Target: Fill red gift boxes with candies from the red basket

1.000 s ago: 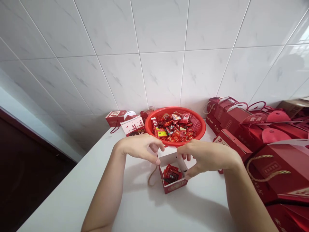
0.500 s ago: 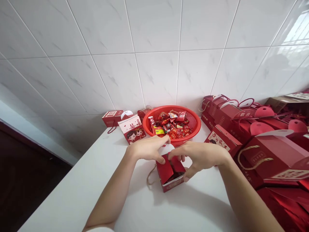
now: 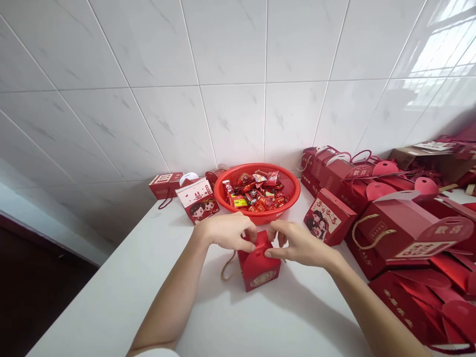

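Observation:
A small red gift box [image 3: 262, 271] stands on the white table in front of me, with its rounded top flap folded over. My left hand [image 3: 229, 233] grips the flap's left edge between thumb and bent fingers. From the other side, my right hand [image 3: 293, 242] pinches the right edge of the same flap. A twine handle [image 3: 226, 270] loops out at the box's left side. Just beyond my hands sits a red plastic basket [image 3: 297, 194] holding wrapped candies [image 3: 260, 191].
Several red gift boxes [image 3: 405, 225] are piled along the right. A box with cartoon figures [image 3: 323, 223] leans near my right hand; another cartoon box [image 3: 199, 201] and a small red box [image 3: 165, 186] stand left of the basket. A tiled wall [image 3: 230, 124] rises behind.
The box's top was open with its flaps apart; now the rounded front flap lies over it. Both hands have closed in on that flap. The view has shifted slightly right.

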Demonstrator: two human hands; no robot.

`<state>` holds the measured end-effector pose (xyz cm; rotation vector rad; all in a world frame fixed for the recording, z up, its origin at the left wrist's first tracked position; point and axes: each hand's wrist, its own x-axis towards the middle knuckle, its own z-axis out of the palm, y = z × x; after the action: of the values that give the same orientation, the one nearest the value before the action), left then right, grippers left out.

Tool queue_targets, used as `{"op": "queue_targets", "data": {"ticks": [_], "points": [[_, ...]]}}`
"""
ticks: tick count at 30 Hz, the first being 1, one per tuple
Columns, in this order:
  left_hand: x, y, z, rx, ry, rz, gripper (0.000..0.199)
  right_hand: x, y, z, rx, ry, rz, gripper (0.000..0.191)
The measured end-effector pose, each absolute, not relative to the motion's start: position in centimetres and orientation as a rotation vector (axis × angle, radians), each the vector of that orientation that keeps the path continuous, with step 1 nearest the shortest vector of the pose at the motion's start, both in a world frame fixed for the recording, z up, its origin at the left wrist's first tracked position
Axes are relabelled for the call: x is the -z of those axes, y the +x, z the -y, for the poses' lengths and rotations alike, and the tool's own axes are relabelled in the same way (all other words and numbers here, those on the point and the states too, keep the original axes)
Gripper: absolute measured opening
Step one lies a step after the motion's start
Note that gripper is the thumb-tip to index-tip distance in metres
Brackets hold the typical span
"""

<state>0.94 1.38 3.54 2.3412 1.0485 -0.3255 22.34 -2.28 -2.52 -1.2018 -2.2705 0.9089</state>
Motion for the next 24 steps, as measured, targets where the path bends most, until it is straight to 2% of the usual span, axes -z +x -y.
{"op": "queue_targets", "data": {"ticks": [3,7,10,14,18,24], "points": [[-3.5,0.8,-1.4,0.325,2.312,-1.053,0.021,4.2,22.4,2.3,-0.912,-1.246,2.133,0.035],[-2.9,1.0,-1.6,0.324,2.312,-1.109,0.022,5.5,22.6,1.9,-1.082,-1.208,2.073,0.048],[-2.3,1.5,-1.6,0.352,2.285,-1.178,0.023,6.5,22.6,1.7,-1.137,-1.198,2.060,0.041],[-2.1,2.0,-1.5,0.362,2.287,-1.236,0.027,7.1,22.7,1.6,-1.275,-1.205,1.867,0.049],[-2.3,2.2,-1.6,0.358,2.290,-1.351,0.035,5.4,23.4,2.0,-1.409,-1.062,1.565,0.052],[-1.9,3.1,-2.0,0.316,2.244,-1.288,0.035,2.4,24.0,3.8,-1.353,-0.882,1.380,0.039]]}}
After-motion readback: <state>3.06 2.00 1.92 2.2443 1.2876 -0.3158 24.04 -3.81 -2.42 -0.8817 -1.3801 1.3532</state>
